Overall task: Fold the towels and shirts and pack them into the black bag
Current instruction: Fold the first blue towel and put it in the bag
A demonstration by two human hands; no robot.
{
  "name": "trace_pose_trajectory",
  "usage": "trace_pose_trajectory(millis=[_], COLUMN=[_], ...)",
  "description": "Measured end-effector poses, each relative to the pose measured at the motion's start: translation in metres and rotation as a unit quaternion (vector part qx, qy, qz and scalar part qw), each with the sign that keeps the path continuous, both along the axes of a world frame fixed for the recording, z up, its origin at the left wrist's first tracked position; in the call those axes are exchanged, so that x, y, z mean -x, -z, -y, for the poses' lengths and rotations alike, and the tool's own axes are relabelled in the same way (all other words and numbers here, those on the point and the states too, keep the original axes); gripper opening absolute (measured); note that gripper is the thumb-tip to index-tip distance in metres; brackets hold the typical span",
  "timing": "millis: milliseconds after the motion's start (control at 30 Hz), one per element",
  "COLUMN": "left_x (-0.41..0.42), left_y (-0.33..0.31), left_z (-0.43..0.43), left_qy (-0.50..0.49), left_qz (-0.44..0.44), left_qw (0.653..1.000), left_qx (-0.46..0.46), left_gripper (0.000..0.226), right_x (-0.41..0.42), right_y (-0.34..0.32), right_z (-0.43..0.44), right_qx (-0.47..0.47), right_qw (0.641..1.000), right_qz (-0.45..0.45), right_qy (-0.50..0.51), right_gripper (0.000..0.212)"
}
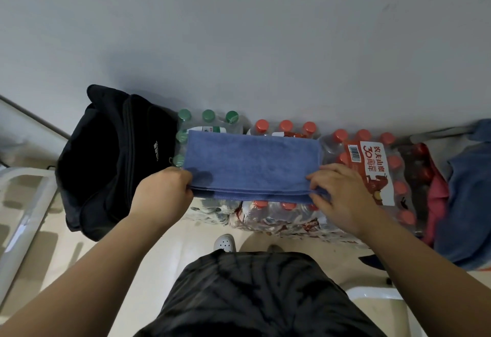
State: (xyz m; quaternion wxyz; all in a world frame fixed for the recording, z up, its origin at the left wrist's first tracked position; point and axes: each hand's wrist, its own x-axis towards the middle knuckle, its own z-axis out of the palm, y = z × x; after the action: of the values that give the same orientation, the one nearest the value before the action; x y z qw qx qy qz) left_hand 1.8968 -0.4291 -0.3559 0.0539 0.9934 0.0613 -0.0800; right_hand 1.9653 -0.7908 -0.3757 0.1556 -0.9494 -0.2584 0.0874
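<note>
Folded blue towel (252,161) on bottle packs (353,156) — left hand (162,193), right hand (342,192) — fingers (316,178) pinching near corners.

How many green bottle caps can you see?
5 green caps: three in the back row, two more down the left side next to the black bag. The blue towel may hide more.

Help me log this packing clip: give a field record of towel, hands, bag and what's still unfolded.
Towel: blue towel, folded flat on the bottle packs
Left hand: grips its near left corner
Right hand: pinches its near right corner
Bag: black bag, left of the towel; towel not yet inside
Unfolded: blue and red clothes, far right
</note>
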Motion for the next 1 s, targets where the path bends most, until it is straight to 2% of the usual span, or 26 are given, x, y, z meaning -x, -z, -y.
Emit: trace_pose_trajectory(millis=[67,167,233,300,367,467,533,633,833,1000], left_x=[0.002,-0.001,-0.008,-0.021,-0.038,-0.055,-0.055,-0.048,-0.050,-0.047], left_y=[0.000,-0.004,-0.006,-0.003,0.003,0.019,0.039,0.057,0.061,0.057], left_z=[0.001,0.004,0.007,0.012,0.020,0.035,0.036,0.028,0.022,0.020], left_qy=[0.015,0.014,0.003,0.015,0.044,0.069,0.076,0.083,0.096,0.087], left_qz=[-0.043,-0.050,0.011,0.104,0.143,0.030,-0.028,-0.029,-0.029,-0.013], left_qw=[0.999,0.998,1.000,0.994,0.989,0.997,0.997,0.996,0.995,0.996], left_qx=[-0.020,-0.029,-0.010,0.011,-0.009,-0.012,-0.018,-0.010,-0.009,0.028], left_gripper=[0.011,0.031,0.039,0.033,0.031,0.061,0.076,0.081,0.081,0.080], right_x=[0.003,0.004,0.000,-0.007,-0.018,-0.029,-0.026,-0.017,-0.014,-0.015], right_y=[0.004,-0.003,-0.013,-0.015,-0.013,0.001,0.018,0.035,0.042,0.040], right_z=[0.000,-0.010,-0.024,-0.045,-0.069,-0.100,-0.105,-0.096,-0.084,-0.084], right_qx=[0.045,0.066,0.031,-0.017,-0.008,0.111,0.147,0.155,0.145,0.149], right_qw=[0.999,0.997,0.998,0.996,0.996,0.993,0.988,0.986,0.986,0.986], right_qz=[0.006,0.043,0.059,0.077,0.074,-0.016,-0.025,-0.019,-0.004,-0.010], right_qy=[-0.022,-0.011,0.017,0.035,0.043,0.047,0.038,0.052,0.081,0.075], right_gripper=[0.010,0.028,0.037,0.041,0.051,0.069,0.078,0.087,0.091,0.093])
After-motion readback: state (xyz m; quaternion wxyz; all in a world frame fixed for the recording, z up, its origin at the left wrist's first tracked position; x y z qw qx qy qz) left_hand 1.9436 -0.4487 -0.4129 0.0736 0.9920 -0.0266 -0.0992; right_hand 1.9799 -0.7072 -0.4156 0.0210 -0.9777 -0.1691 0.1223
